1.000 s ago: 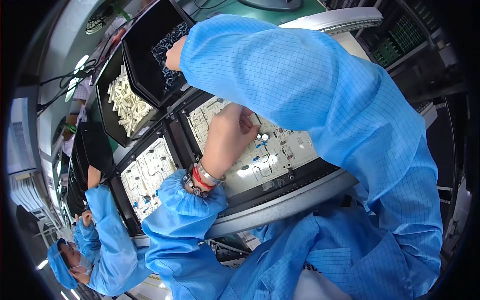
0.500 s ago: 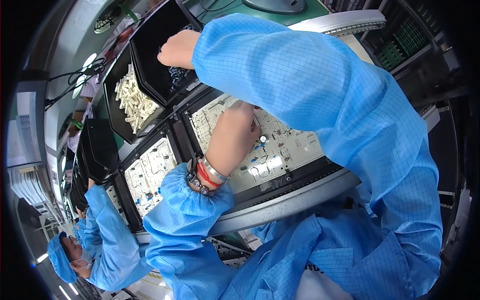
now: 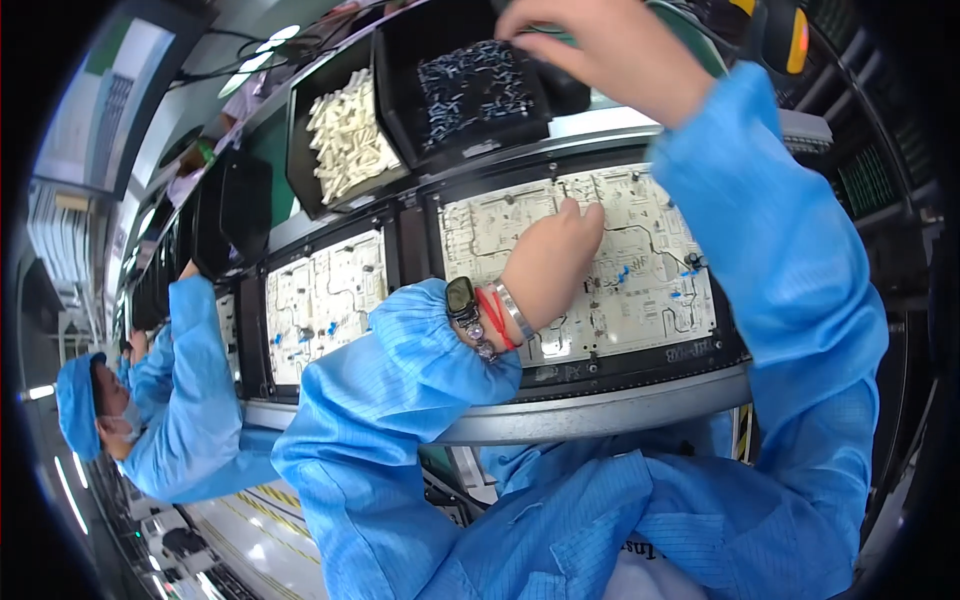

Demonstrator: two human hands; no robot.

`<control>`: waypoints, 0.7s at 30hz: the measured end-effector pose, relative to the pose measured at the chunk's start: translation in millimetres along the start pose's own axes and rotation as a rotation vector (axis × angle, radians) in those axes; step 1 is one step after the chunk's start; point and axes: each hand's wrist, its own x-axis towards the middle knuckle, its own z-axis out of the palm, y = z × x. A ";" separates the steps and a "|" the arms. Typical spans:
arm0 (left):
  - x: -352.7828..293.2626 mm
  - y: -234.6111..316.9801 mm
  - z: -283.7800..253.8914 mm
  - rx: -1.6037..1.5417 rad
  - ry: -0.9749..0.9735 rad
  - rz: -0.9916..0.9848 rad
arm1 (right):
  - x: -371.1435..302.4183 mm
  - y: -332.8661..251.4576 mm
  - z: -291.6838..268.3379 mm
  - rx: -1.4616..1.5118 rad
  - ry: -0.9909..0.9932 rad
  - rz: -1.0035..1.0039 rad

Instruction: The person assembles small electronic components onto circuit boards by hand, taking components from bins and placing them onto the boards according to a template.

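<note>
My left hand rests over the white circuit board in front of me, fingers curled together. Whatever its fingertips may hold is hidden. My right hand is raised at the top of the view, by the right side of a black bin of small dark blue parts. Its thumb and forefinger are apart, and I see nothing between them; the top of the hand is cut off. Small black and blue components stand on the board, which sits in a dark frame.
A second black bin holds pale cream parts. Left of my board lies another populated circuit board. A metal rail runs along the front. A yellow and black tool is at upper right. A co-worker in blue sits at left.
My right hand has come out of the bin of dark blue parts and moved right of it. My left hand stays over the board, its fingertips now in plainer sight. The view has turned.
</note>
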 end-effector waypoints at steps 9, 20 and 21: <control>-30.9 -52.2 -63.2 -0.371 0.234 -0.147 | -116.5 -12.3 -55.4 0.318 -0.218 0.522; -18.0 -203.0 -72.8 0.313 0.262 -0.360 | -154.0 -21.5 -39.5 0.612 -0.341 0.772; -18.9 -207.6 -70.6 0.302 0.273 -0.354 | -152.9 -21.9 -39.6 0.590 -0.399 0.797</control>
